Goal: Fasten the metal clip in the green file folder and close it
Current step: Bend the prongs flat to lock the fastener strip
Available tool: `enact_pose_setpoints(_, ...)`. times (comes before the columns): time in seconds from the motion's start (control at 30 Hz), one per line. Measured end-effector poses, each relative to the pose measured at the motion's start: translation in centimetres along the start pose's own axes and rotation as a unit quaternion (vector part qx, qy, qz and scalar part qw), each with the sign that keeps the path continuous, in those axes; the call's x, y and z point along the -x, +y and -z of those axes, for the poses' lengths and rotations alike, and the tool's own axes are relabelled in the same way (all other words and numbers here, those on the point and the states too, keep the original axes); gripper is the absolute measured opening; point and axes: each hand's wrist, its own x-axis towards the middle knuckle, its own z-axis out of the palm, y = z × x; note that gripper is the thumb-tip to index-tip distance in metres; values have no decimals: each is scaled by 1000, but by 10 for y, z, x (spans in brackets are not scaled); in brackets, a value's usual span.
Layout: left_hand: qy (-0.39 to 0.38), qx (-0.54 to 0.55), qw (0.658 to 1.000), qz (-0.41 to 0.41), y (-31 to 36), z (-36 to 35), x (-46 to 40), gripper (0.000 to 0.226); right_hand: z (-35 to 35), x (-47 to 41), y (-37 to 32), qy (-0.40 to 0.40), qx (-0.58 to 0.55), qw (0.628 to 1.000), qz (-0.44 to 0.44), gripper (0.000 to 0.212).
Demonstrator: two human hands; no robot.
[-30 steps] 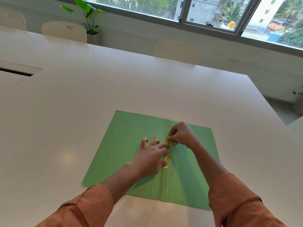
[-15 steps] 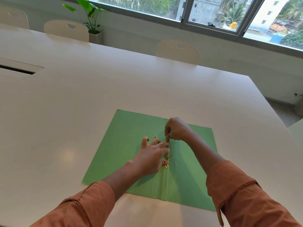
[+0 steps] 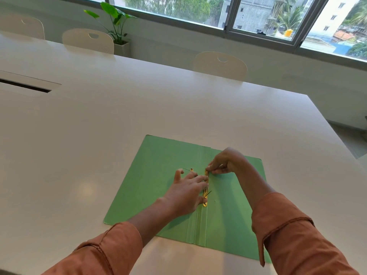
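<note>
The metal clip is pinched at its far end by the right hand and pressed flat by the left hand (fingers spread) on the open green file folder.

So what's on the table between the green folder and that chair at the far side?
Nothing: in the head view, bare white table runs from the green folder to the chair.

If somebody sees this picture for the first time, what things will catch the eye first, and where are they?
The green file folder lies open and flat on the white table, near its close edge. At the spine, both hands work on the gold metal clip: the left hand presses flat beside it, while the right hand pinches at its far end. Behind, empty chairs, a potted plant and a wide window stand out.
</note>
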Motion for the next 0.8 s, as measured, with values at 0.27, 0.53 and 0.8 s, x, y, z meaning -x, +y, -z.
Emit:
enact_pose_setpoints(0.27,-3,-3,1000,-2,-2,-1,-1,52,4,-1,10,65,-30,992,104,18)
enact_pose_setpoints(0.53,-7,-1,1000,0,-3,-2,-3,52,3,-1,18,85,-1,977,198,20)
enact_pose_setpoints(0.8,0,5,1000,-2,-2,-2,-3,52,-4,1,15,133,46,964,227,17)
